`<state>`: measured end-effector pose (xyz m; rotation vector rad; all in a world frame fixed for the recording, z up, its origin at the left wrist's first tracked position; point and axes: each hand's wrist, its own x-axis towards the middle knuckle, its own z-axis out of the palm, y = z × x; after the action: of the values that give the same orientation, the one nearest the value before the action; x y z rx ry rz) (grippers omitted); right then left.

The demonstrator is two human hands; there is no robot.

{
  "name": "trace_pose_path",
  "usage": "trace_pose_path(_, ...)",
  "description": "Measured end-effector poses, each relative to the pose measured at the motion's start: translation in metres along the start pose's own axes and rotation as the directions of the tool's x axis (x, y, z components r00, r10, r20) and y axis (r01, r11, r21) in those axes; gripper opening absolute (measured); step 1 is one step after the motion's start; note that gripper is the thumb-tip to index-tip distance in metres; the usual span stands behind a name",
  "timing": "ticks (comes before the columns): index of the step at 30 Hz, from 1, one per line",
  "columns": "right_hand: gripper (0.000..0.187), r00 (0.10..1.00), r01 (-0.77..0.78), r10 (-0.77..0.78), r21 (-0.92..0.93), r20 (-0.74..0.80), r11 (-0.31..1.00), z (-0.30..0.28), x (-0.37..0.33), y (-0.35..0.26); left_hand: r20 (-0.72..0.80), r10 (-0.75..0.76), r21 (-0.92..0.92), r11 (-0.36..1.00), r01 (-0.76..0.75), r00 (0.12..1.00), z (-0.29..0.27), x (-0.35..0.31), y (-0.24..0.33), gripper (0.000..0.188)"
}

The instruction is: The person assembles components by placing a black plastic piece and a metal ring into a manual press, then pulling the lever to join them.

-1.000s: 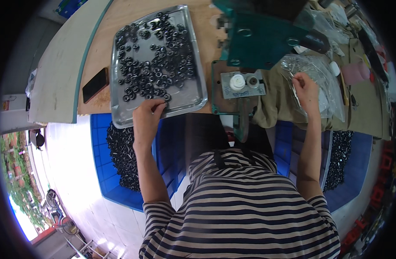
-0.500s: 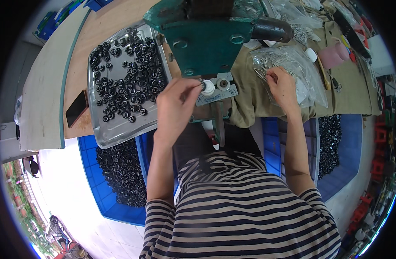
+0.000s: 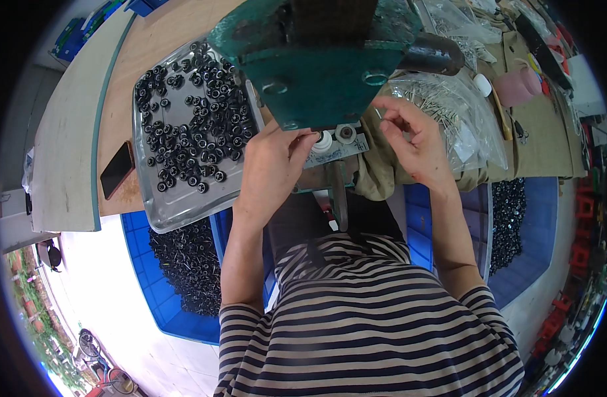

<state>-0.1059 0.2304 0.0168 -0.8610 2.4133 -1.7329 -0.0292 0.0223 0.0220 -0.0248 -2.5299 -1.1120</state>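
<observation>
Under the green press head (image 3: 317, 83), my left hand (image 3: 272, 165) is closed in a pinch at the white round holder (image 3: 323, 141). A small black round part shows at its fingertips, mostly hidden. The holder sits on a metal plate (image 3: 336, 153), beside a grey ring-shaped fitting (image 3: 346, 133). My right hand (image 3: 417, 142) is raised just right of the press head, fingers curled and index finger reaching toward it. What its fingertips hold, if anything, is too small to make out. Behind that hand lies a clear plastic bag of thin metal pins (image 3: 442, 109).
At left, a metal tray (image 3: 188, 210) carries many black wheel-like parts, with a phone (image 3: 118, 170) beside it. Blue bins of small dark parts stand below on the left (image 3: 159, 306) and right (image 3: 531, 231). A pink cup (image 3: 517, 86) stands at the far right.
My right hand has moved left from the bag of pins to the press head. My left hand stays at the white holder, its fingertips shifted slightly right. The view has shifted a little.
</observation>
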Motion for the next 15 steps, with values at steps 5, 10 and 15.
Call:
trace_pose_path(5, 0.029, 0.999, 0.013, -0.016, 0.089, 0.034, 0.996, 0.007, 0.002, -0.002, 0.030, -0.081, -0.065, 0.994, 0.083, 0.996, 0.003, -0.002, 0.009, 0.015)
trace_pose_path(10, 0.029, 0.998, 0.030, -0.033, 0.067, 0.046, 0.997, 0.009, 0.003, -0.005, 0.014, 0.125, 0.336, 0.934, -0.122, 0.992, 0.007, -0.001, 0.020, 0.012)
trace_pose_path(15, 0.025, 0.999, -0.012, 0.004, 0.169, 0.044, 0.985, 0.015, 0.002, -0.006, -0.001, 0.007, 0.182, 0.983, -0.007, 1.000, 0.009, -0.005, 0.011, 0.011)
